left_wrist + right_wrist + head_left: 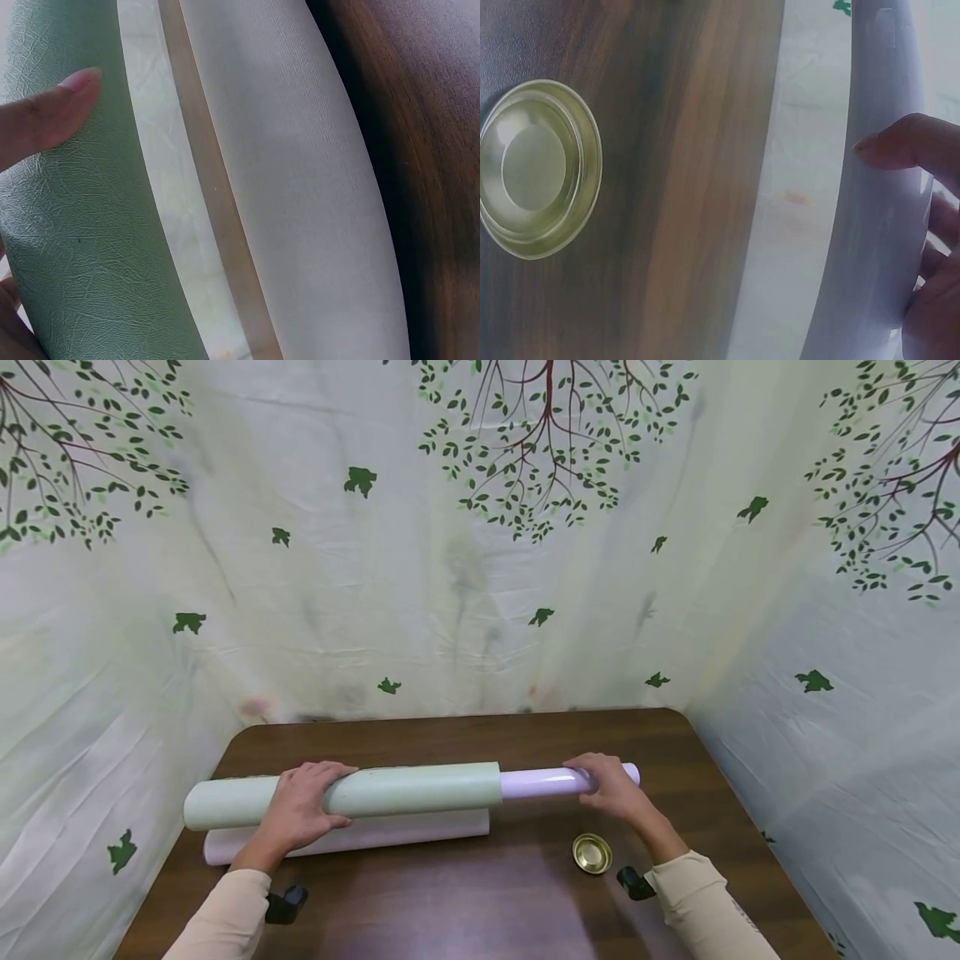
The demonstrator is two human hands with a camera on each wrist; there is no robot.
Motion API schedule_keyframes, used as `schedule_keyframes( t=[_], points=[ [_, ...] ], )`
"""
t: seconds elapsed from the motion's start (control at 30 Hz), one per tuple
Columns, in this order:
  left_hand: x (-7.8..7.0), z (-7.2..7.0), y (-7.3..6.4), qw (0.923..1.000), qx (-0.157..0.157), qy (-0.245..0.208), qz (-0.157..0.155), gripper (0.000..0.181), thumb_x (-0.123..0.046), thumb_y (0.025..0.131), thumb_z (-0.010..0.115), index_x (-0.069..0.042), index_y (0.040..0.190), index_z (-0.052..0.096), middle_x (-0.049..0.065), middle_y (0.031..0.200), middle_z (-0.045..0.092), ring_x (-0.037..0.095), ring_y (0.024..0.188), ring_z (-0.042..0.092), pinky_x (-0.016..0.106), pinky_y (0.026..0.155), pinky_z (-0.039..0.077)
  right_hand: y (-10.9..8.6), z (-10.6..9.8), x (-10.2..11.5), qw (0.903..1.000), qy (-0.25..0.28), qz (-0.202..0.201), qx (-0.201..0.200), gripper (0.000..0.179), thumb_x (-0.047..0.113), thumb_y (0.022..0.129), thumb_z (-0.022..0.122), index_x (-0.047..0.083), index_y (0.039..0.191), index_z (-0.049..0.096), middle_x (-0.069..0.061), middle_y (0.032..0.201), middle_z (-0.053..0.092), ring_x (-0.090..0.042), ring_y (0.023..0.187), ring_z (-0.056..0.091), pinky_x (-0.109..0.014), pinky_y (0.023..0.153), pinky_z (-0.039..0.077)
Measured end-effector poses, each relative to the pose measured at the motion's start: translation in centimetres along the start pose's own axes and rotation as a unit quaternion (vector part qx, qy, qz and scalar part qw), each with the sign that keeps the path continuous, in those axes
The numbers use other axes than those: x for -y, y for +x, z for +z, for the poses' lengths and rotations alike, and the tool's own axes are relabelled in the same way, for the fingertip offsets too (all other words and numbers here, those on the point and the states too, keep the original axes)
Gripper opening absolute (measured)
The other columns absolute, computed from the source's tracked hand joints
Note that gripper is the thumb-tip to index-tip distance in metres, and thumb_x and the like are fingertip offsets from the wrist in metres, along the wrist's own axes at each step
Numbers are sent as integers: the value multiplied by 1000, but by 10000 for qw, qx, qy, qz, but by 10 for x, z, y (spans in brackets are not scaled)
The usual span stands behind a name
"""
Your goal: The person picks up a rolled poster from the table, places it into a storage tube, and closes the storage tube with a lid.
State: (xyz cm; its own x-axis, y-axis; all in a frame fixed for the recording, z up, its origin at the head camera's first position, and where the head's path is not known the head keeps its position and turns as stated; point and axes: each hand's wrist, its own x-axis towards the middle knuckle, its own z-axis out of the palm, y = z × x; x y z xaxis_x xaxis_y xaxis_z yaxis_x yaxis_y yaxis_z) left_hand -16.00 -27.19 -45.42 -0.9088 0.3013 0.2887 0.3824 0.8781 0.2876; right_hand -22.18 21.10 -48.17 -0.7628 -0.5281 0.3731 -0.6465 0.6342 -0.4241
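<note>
A long pale green roll [420,790] with a creased, leather-like surface lies level across the head view. My left hand [298,806] grips it left of its middle, with the thumb [64,112] along its near side. Out of the roll's right end sticks a smooth lavender tube [534,783]. Near the tube's free end, my right hand [611,787] holds it with the thumb in front and fingers curled behind. Just below the green roll, a pale pinkish-white roll [420,829] rests on the table, partly covered by my left hand and wrist.
A round gold-coloured metal dish [592,853] sits on the brown wooden table [450,902], close to my right wrist. Pale curtains [465,652] printed with leaves and branches hang behind the table and at both sides. Black wrist cameras [287,905] are strapped by the sleeves.
</note>
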Motion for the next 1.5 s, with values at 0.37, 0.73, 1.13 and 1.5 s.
schedule_keyframes(
  t=[0.37, 0.73, 1.13, 1.5],
  points=[
    [-5, 2, -2, 9998, -172, -43, 92, 70, -18, 56, 92, -8, 119, 64, 12, 114, 64, 37, 107, 54, 58, 89, 33, 3, 6, 8, 9998, 0, -33, -172, 44, -5, 60, 82, 2, 101, 68, -9, 96, 70, -26, 87, 64, -43, 77, 50],
    [-3, 4, -3, 10000, -70, 22, 34, 70, -21, 58, 92, -9, 121, 64, 11, 116, 64, 36, 108, 53, 58, 90, 33, 7, 13, 17, 9994, -291, 19, -190, 43, -2, 60, 84, 5, 100, 69, -8, 98, 70, -28, 89, 65, -46, 75, 45],
    [-6, 3, 1, 9999, -91, 39, 90, 70, -20, 57, 92, -9, 121, 64, 11, 115, 64, 36, 107, 54, 57, 89, 33, 12, 18, 29, 9992, -356, 114, -112, 43, 4, 63, 85, 9, 103, 71, -6, 100, 71, -27, 90, 64, -46, 77, 43],
    [-9, 2, 3, 9998, -166, 75, 114, 69, -19, 57, 92, -9, 120, 64, 11, 115, 64, 35, 107, 54, 57, 89, 34, 17, 26, 34, 9994, -218, -17, -262, 44, 1, 61, 85, 9, 103, 71, -6, 98, 68, -28, 92, 63, -44, 77, 41]
  ],
)
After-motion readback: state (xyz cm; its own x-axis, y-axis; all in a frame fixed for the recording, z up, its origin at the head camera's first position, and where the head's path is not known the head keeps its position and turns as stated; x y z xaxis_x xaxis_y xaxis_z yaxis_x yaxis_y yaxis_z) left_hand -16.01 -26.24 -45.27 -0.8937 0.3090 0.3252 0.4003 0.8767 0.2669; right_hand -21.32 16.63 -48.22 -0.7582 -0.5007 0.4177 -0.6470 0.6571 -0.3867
